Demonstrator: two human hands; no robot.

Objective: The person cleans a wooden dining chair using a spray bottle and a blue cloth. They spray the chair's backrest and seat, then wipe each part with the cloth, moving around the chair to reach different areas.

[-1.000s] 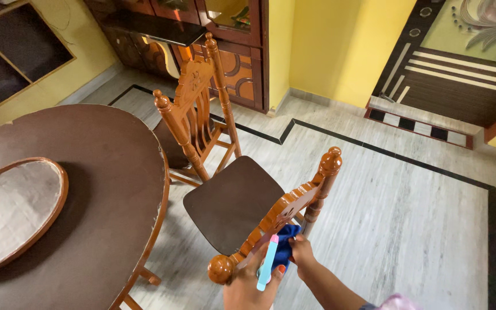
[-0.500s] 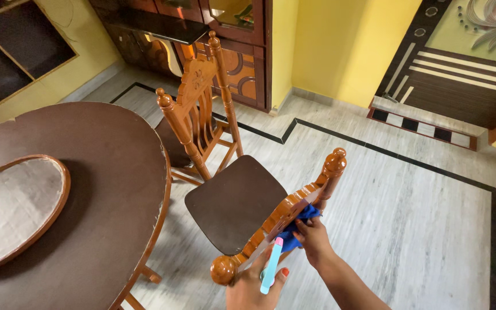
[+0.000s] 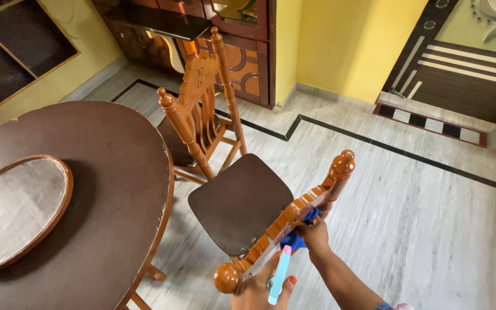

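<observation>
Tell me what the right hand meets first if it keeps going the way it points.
Probably the chair's round corner post: the right hand presses a blue cloth to the backrest rail, aimed up along it. Depth is unclear.

Left hand (image 3: pixel 256 293) cut off below — blue cloth (image 3: pixel 294 238) mostly hidden.

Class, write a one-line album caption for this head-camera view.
Right hand presses a blue cloth to a carved chair back; left hand holds a light-blue spray bottle.

Likely a home dining room: round wooden table (image 3: pixel 116 172), carved chairs (image 3: pixel 202 109), dark cabinet (image 3: pixel 225 34), yellow walls (image 3: pixel 340 40).
</observation>
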